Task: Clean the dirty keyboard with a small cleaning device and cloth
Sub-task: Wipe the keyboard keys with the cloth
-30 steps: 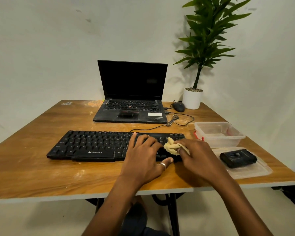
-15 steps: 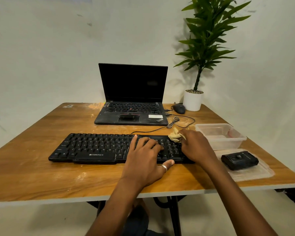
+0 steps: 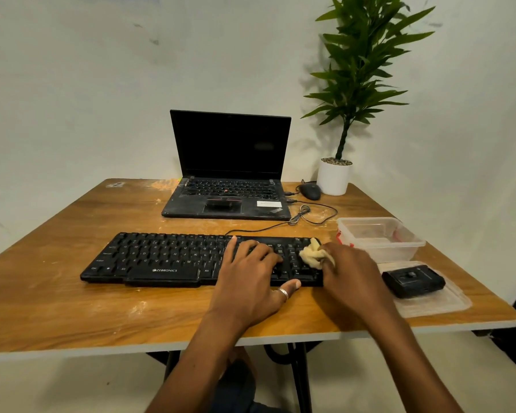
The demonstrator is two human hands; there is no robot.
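**Head view.** Keyboard point(image 3: 167, 257) lies across the near middle of the surface point(image 3: 72, 308), its cable point(image 3: 280, 226) running back toward the laptop point(image 3: 230, 180); left hand point(image 3: 251, 281) rests flat on the keys right of centre, fingers spread, thumb off the front edge, its grip wide and holding nothing; right hand point(image 3: 352, 275) sits over the keyboard's right end, its grip closed on a bunched yellow cloth point(image 3: 310, 253) that touches the number-pad keys. Device point(image 3: 413, 280), a small black block, lies unused on a clear lid point(image 3: 447, 302) just right of the keyboard, with a clear box point(image 3: 382, 236) behind it.

**Likely hazards, judged from this layout:**
- a hard sideways wipe may slide the keyboard, since only the flat left hand steadies it;
- the right forearm, close beside the device, may knock it off the lid or toward the surface's edge;
- a fold of cloth may catch under a keycap and lift it;
- the bunched cloth may skim the key tops and leave dirt in the gaps;
- the left hand may press keys, harmless only if the keyboard is unplugged, which cannot be told here.
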